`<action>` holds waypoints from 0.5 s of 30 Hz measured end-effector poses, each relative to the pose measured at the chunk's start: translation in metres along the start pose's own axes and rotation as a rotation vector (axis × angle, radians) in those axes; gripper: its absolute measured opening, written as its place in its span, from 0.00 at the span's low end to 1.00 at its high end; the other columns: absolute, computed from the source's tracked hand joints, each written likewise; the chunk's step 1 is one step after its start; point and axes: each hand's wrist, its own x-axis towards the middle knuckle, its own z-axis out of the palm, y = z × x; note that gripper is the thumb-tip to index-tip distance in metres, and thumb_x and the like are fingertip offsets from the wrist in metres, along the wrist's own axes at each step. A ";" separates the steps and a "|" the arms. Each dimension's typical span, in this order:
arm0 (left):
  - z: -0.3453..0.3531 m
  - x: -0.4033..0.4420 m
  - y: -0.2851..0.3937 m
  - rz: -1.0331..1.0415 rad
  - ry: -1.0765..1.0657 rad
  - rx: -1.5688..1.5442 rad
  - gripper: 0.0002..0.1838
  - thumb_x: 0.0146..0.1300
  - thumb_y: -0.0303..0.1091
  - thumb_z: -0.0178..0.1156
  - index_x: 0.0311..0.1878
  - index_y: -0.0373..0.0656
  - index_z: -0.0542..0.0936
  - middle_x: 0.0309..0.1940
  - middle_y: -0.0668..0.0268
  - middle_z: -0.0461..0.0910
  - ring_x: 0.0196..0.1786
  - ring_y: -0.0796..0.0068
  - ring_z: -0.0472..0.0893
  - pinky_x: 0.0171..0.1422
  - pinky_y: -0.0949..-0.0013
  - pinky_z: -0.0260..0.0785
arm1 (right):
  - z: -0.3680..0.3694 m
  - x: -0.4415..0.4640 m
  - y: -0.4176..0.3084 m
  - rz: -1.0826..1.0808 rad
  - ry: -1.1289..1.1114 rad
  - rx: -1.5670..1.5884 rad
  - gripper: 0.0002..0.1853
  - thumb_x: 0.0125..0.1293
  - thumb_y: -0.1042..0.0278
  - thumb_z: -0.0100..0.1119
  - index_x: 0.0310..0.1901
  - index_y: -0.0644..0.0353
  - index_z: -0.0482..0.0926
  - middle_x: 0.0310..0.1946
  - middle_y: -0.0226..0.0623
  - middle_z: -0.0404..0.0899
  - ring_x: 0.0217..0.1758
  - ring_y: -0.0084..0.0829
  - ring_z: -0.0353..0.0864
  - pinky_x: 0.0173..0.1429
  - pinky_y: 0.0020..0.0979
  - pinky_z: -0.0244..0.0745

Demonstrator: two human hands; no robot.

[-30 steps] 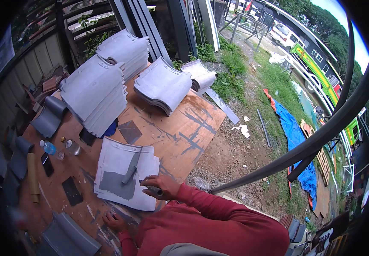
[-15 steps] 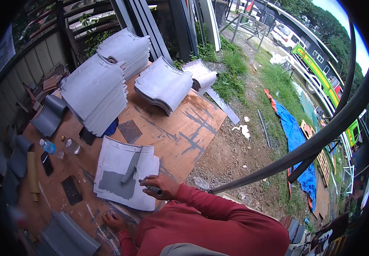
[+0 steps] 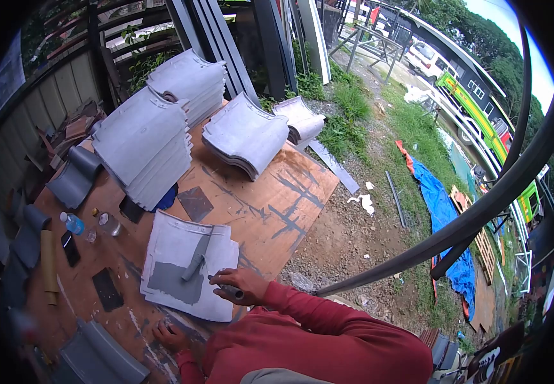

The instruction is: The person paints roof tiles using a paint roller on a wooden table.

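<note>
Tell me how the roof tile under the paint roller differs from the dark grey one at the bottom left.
The partly painted roof tile is pale with a grey patch and stripe; the dark grey roof tile looks grey all over its visible face. The paint roller sits on the partly painted roof tile; none touches the dark grey roof tile. Both are curved.

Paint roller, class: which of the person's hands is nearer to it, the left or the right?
Right. The right hand grips the handle of the paint roller; the left hand is apart from it, beyond the pale tile's lower edge in view.
</note>
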 end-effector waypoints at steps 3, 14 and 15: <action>-0.002 0.001 0.001 -0.011 -0.016 -0.008 0.20 0.67 0.36 0.54 0.55 0.32 0.78 0.57 0.43 0.74 0.62 0.39 0.73 0.68 0.42 0.65 | -0.002 0.002 -0.002 -0.002 -0.010 0.011 0.15 0.71 0.61 0.63 0.53 0.60 0.83 0.46 0.50 0.84 0.44 0.54 0.84 0.47 0.48 0.81; -0.007 0.004 0.006 0.014 -0.016 -0.032 0.19 0.67 0.36 0.53 0.54 0.32 0.79 0.55 0.43 0.74 0.59 0.39 0.73 0.67 0.42 0.66 | 0.002 0.007 0.003 -0.008 -0.019 -0.008 0.14 0.71 0.61 0.63 0.52 0.59 0.83 0.45 0.48 0.84 0.43 0.54 0.84 0.46 0.48 0.81; -0.009 0.005 0.009 -0.005 -0.044 -0.028 0.19 0.67 0.36 0.53 0.54 0.32 0.79 0.54 0.43 0.74 0.59 0.39 0.74 0.67 0.43 0.66 | 0.001 0.007 0.003 -0.008 -0.019 -0.007 0.14 0.71 0.61 0.63 0.52 0.59 0.83 0.45 0.48 0.84 0.43 0.54 0.84 0.46 0.48 0.81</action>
